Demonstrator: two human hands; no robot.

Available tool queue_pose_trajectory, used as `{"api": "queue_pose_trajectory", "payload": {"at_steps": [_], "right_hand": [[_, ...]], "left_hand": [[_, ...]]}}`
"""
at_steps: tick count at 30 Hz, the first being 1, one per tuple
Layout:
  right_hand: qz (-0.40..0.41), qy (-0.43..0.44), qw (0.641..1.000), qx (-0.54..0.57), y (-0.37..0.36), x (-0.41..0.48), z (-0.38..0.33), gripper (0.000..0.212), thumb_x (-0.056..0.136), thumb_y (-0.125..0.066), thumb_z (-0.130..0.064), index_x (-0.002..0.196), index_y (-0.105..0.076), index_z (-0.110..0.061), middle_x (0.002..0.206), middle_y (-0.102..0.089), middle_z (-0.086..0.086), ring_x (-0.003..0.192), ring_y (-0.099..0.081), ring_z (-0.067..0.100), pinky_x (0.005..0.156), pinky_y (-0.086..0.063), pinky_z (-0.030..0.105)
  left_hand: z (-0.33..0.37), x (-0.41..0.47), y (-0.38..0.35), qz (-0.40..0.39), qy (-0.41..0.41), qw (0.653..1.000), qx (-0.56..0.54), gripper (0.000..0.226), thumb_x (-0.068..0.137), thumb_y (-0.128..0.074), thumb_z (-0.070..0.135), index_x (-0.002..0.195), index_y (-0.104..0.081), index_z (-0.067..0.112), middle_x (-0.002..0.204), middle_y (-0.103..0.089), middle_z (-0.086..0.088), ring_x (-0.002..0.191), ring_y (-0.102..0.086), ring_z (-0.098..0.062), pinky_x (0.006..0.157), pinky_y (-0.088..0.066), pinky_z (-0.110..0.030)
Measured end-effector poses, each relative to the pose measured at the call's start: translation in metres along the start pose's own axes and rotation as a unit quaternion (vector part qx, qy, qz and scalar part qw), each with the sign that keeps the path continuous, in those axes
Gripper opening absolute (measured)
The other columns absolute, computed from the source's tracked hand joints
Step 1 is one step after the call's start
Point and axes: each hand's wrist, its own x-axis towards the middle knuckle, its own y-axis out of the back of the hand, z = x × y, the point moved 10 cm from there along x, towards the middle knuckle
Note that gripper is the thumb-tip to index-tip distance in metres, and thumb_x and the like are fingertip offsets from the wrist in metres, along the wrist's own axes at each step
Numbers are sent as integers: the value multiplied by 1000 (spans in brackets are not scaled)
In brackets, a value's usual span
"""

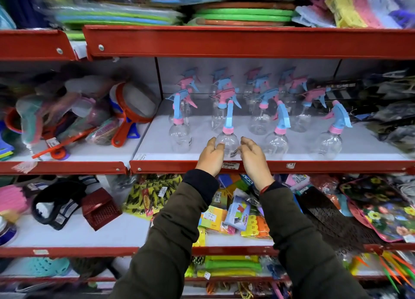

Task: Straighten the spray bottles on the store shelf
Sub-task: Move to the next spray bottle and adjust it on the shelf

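Sleeves: two dark olive sleeves (170,238) reach up from the bottom edge toward the middle shelf.
Left hand (211,156): raised at the shelf's front lip, fingers loosely curled; fingertips at the left side of a clear bottle. Grip: partly open, whether it presses the bottle cannot be told.
Right hand (252,156): just beside the same bottle on its right, fingers bent, a red thread at the wrist. Grip: partly open, not clearly closed on anything.
Front bottle (228,139): clear round body, pink collar, blue trigger head, upright at the front edge between the two hands, with a small label low on its side.
Shelf (370,156): white deck with a red front rail carrying a price tag below the hands.
Front row: three more spray bottles (329,142) stand upright along the front, one to the left and two to the right of the held one, spaced apart.
Back rows: further bottles (261,119) with pink and blue heads stand behind, nozzles pointing different ways.
Left bay: red-rimmed sieves (132,110) lie in a heap, blurred.
Upper shelf: green and orange flat items (244,14) stacked.
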Motion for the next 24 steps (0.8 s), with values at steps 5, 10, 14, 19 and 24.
{"api": "queue_pose_trajectory", "payload": {"at_steps": [5,10,14,19,24], "right_hand": [[68,58,996,23,16,-35,-21,43,94,-44,-20,136,-51,-16,139,-56,0,123,-55,13,104,-42,28],[29,81,995,55,-10,-51,-40,39,93,-47,-24,130,-57,-18,131,-60,-3,121,-57,13,107,-44,33],[-17,69,995,76,-50,-46,-43,40,93,-48,-26,132,-55,-18,129,-58,-7,120,-55,8,109,-41,33],[-54,17,996,62,-107,-25,-36,51,94,-48,-25,144,-42,-14,149,-45,0,130,-43,9,107,-32,25],[-59,-22,997,35,-142,8,-32,57,94,-43,-24,149,-31,-12,156,-36,4,141,-35,20,110,-28,29]], "left_hand": [[3,-18,19,43,-29,998,-31,52,97,-39,32,146,-32,18,154,-34,-1,141,-31,-15,106,-23,-22],[6,-34,54,86,-47,993,-67,46,96,-41,33,141,-42,21,148,-43,4,123,-39,-4,99,-24,-19],[1,-35,87,127,-45,988,-81,44,96,-42,31,138,-44,20,145,-46,3,118,-39,-3,97,-26,-19],[-19,-16,130,174,-18,982,-64,46,97,-39,28,142,-38,16,149,-41,-1,129,-40,-12,99,-25,-20],[-22,25,151,157,7,987,-33,51,97,-35,24,146,-30,10,155,-32,-6,142,-30,-22,111,-22,-26]]}}
